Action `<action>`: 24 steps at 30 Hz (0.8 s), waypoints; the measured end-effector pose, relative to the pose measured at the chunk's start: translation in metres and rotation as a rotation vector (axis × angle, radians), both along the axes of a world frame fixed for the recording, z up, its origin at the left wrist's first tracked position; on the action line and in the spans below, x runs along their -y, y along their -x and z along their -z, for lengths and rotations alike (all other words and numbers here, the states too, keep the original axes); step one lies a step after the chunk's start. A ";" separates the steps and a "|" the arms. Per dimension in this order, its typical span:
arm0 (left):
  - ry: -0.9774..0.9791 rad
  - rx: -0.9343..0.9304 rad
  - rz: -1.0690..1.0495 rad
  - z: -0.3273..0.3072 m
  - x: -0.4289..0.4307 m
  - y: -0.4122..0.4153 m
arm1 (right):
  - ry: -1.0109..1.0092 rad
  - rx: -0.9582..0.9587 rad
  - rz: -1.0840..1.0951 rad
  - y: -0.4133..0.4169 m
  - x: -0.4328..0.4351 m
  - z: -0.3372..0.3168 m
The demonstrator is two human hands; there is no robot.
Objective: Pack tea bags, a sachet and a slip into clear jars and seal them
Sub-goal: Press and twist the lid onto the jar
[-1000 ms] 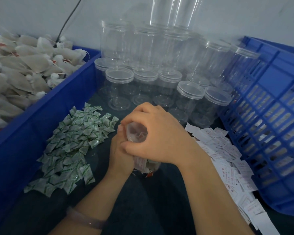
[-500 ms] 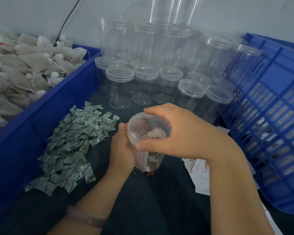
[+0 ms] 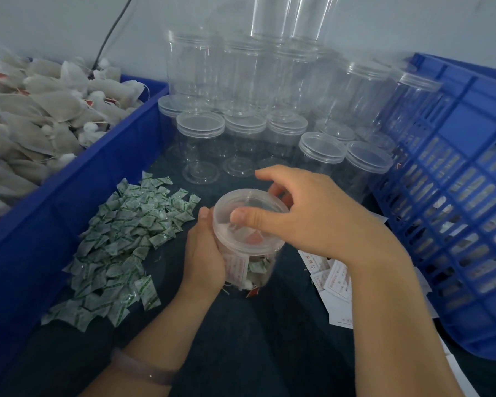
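Observation:
A clear jar (image 3: 255, 270) with tea bags, a green sachet and a white slip inside stands at the table's middle. My left hand (image 3: 204, 253) wraps around its left side. A clear lid (image 3: 248, 219) sits on the jar's mouth, and my right hand (image 3: 304, 216) grips that lid with the thumb on top and the fingers around its far rim. A heap of green-and-white sachets (image 3: 118, 245) lies to the left. White printed slips (image 3: 335, 282) lie to the right, partly under my right forearm. Tea bags (image 3: 38, 124) fill the blue bin on the left.
Rows of empty lidded clear jars (image 3: 269, 124) stand stacked behind the held jar against the wall. A blue solid-walled bin (image 3: 78, 193) borders the left, a blue slatted crate (image 3: 453, 202) the right. A dark cable (image 3: 112, 30) runs up the wall.
My right hand came off the top of the jar and shifted right, and the lid now shows on the jar's mouth under my thumb. My left hand stays on the jar.

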State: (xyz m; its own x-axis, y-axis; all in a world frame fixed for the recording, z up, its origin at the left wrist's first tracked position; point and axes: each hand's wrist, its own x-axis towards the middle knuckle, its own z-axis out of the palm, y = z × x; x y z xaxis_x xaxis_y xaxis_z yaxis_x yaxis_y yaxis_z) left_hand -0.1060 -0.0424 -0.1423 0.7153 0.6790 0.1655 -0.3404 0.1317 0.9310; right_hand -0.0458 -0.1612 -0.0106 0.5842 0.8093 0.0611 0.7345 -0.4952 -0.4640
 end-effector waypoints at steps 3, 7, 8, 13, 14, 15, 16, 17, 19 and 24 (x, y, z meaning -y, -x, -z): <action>-0.037 0.002 -0.014 0.002 0.000 -0.001 | -0.001 0.013 -0.105 0.009 -0.008 0.001; -0.026 0.015 0.001 0.002 -0.001 -0.002 | 0.037 0.023 -0.167 0.015 -0.015 0.004; -0.012 0.023 0.009 0.003 -0.002 -0.002 | 0.036 0.027 -0.145 0.013 -0.014 0.004; 0.010 0.043 0.037 0.003 -0.003 -0.001 | 0.038 0.004 -0.050 0.003 -0.004 0.000; -0.003 0.042 0.034 0.004 -0.003 -0.001 | 0.033 -0.003 -0.052 0.003 -0.004 0.000; -0.027 0.040 0.031 0.005 -0.003 -0.001 | 0.026 -0.009 -0.066 0.005 -0.005 0.001; -0.073 0.031 0.007 0.006 -0.003 0.000 | 0.020 -0.015 -0.091 0.008 -0.008 0.001; -0.131 0.018 -0.021 0.006 -0.002 0.000 | 0.023 -0.018 -0.119 0.012 -0.011 0.002; -0.239 -0.037 -0.083 0.008 -0.002 0.000 | 0.051 -0.006 -0.163 0.016 -0.016 0.004; -0.027 0.012 0.016 0.003 -0.002 0.001 | 0.018 -0.012 -0.071 0.005 -0.006 0.000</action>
State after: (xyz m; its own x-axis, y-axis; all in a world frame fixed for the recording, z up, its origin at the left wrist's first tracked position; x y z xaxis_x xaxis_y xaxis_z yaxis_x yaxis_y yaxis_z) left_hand -0.1066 -0.0407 -0.1451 0.7238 0.6629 0.1918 -0.3492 0.1122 0.9303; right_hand -0.0504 -0.1549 -0.0109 0.5262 0.8495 0.0396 0.7626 -0.4507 -0.4641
